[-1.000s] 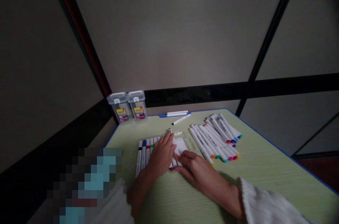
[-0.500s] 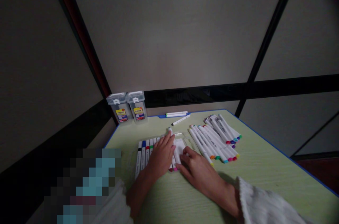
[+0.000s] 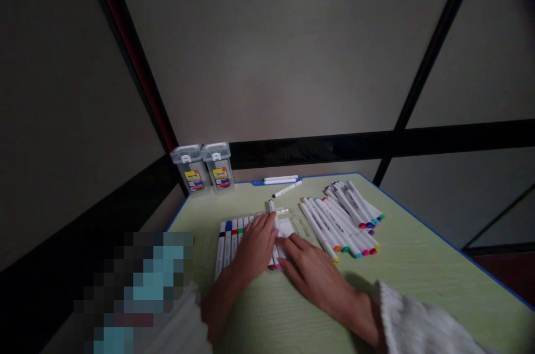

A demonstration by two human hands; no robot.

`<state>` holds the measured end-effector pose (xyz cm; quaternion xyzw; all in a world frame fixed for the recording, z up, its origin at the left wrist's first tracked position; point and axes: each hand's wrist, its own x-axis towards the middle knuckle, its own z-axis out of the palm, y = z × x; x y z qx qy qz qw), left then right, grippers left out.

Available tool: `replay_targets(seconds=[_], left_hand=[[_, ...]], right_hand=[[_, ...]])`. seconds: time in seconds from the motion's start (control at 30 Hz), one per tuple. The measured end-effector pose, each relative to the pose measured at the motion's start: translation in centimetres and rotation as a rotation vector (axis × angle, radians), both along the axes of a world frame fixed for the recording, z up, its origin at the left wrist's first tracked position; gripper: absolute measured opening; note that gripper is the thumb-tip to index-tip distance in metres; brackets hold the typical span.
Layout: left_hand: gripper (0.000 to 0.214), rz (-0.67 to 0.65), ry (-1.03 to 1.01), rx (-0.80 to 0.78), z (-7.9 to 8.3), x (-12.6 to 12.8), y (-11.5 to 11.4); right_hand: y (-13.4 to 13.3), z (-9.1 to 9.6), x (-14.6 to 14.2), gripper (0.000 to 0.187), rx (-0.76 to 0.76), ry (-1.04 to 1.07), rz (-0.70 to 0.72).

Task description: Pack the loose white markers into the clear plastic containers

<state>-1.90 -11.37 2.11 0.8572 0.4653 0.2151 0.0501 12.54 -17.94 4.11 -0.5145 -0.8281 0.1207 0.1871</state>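
Grey panelling [image 3: 271, 64] crossed by black strips backs a blue-edged, pale green table [image 3: 409, 270], where a clear plastic tray [image 3: 298, 224] holds a row of white-barrelled markers [image 3: 227, 247]. Palm down, the left hand [image 3: 256, 242] stretches its fingers over that row and the right hand [image 3: 311, 265] bends its fingers at the tray's right end, though whether either grips a marker I cannot tell. Two lidded clear boxes [image 3: 216, 163], contents indistinct, stand far left; loose markers [image 3: 336, 228] lie heaped at right.

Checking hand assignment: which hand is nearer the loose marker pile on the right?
Right. The right hand is just to the near left of the loose marker pile; the left hand is farther left, over the marker row.
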Motion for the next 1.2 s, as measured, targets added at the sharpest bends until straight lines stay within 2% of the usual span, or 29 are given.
replay_targets(seconds=[0.47, 0.77, 1.07, 1.2], left_hand=[[0.040, 0.002, 0.025, -0.024, 0.1, 0.0, 0.0], [0.041, 0.002, 0.037, -0.033, 0.0, -0.1, -0.1], [0.046, 0.027, 0.070, -0.057, 0.0, 0.0, -0.2], [0.047, 0.027, 0.064, -0.051, -0.1, 0.0, -0.1]], right_hand=[[0.3, 0.0, 0.2, 0.028, 0.008, -0.049, 0.041], [0.0, -0.3, 0.2, 0.018, 0.033, -0.016, 0.002], [0.4, 0.3, 0.7, 0.019, 0.152, -0.123, 0.000], [0.5, 0.6, 1.2, 0.017, 0.156, -0.196, 0.011]])
